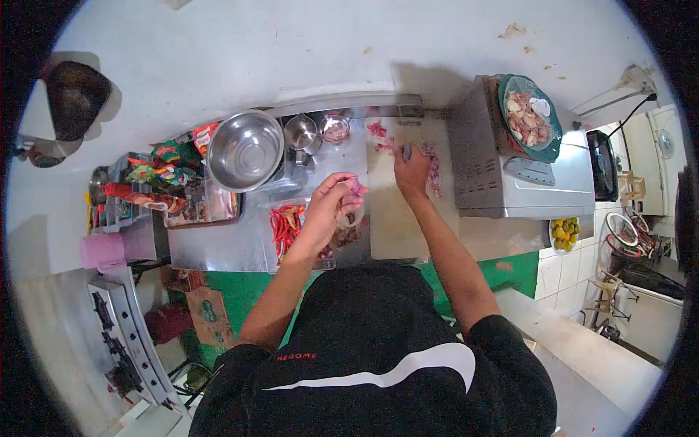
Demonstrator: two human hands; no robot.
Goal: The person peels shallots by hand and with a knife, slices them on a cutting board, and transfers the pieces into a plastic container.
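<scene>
My left hand (331, 207) is raised over the metal counter, its fingers closed around a peeled purple shallot (357, 187). Below that hand is a clear container (354, 220), partly covered by it. On the pale cutting board (404, 233), my right hand (412, 171) is closed in a fist. A small dark grey piece (406, 152) shows at the fist, too little of it to name. Chopped shallots (435, 175) lie in a strip just right of the fist, with reddish pieces (377, 130) to its upper left.
Left of the board are red chillies (282, 229), a large steel bowl (246, 149), a steel cup (300, 132) and a small bowl (335, 130). At right, a metal oven (524, 178) carries a green plate (550, 142) of food. Green-yellow citrus (564, 233) sits beyond.
</scene>
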